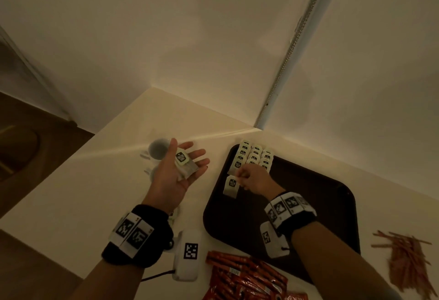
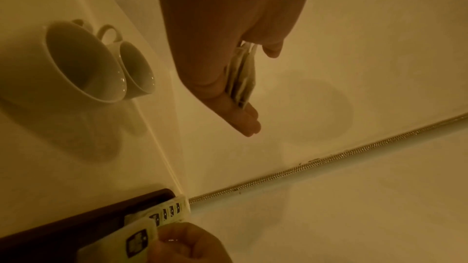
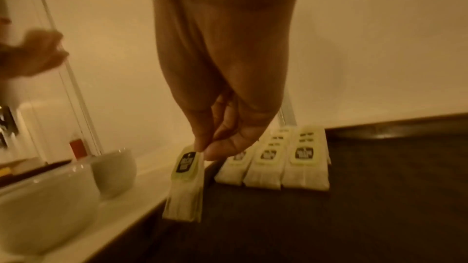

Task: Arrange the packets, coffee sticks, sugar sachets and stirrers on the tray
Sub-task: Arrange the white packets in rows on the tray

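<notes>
My left hand (image 1: 190, 151) is palm up over the counter, fingers straight, with a small stack of tea bag packets (image 1: 184, 163) lying on the palm (image 2: 240, 79). My right hand (image 1: 242, 177) pinches one tea bag packet (image 1: 231, 185) by its top between thumb and forefinger (image 3: 186, 183). That packet hangs over the left edge of the dark brown tray (image 1: 308, 204). Three rows of overlapping packets (image 1: 254, 157) lie in the tray's far left corner (image 3: 283, 167). Red coffee sticks (image 1: 244, 276) lie in a heap on the counter in front of the tray.
Two white cups (image 1: 158, 151) stand on the counter just behind my left hand (image 2: 83, 63). A pile of thin brown sticks (image 1: 406, 259) lies right of the tray. Walls close the counter at the back and right. Most of the tray floor (image 3: 354, 207) is bare.
</notes>
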### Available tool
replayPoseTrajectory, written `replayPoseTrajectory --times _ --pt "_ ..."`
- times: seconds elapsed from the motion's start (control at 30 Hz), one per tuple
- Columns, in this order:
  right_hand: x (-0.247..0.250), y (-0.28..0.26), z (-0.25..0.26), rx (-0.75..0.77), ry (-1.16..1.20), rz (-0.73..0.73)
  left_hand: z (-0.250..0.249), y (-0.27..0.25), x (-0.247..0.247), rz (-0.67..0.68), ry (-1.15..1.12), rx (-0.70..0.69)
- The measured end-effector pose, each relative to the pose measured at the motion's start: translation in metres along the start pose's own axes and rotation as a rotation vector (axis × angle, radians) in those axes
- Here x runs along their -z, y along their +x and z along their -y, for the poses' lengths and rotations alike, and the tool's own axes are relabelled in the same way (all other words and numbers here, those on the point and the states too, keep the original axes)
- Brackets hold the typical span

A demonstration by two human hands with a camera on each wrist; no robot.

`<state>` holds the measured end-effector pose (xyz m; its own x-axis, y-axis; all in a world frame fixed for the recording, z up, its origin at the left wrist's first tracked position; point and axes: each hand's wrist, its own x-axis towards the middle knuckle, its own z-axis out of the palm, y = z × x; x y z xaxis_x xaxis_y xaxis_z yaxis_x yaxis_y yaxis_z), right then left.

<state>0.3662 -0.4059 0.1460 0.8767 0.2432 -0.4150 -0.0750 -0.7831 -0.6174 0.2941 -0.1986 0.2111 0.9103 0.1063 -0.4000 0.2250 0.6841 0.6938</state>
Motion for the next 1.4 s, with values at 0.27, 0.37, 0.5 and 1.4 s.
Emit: replayPoseTrajectory --times 0.27,0.37,0.5,1.4 --pt "-0.018 0.034 -0.016 -0.054 0.065 -0.263 0.003 0.01 0.009 -0.013 -0.022 0.008" --pt "-0.02 0.042 -0.019 -0.062 0.046 -0.29 0.004 0.014 0.008 -0.015 -0.024 0.016" --pt "-0.02 0.047 -0.021 -0.077 0.056 -0.301 0.003 0.017 0.006 -0.009 -0.009 0.077" --pt "0.079 -0.052 0.13 0.71 0.111 -0.421 -0.004 0.007 -0.032 0.247 0.099 -0.064"
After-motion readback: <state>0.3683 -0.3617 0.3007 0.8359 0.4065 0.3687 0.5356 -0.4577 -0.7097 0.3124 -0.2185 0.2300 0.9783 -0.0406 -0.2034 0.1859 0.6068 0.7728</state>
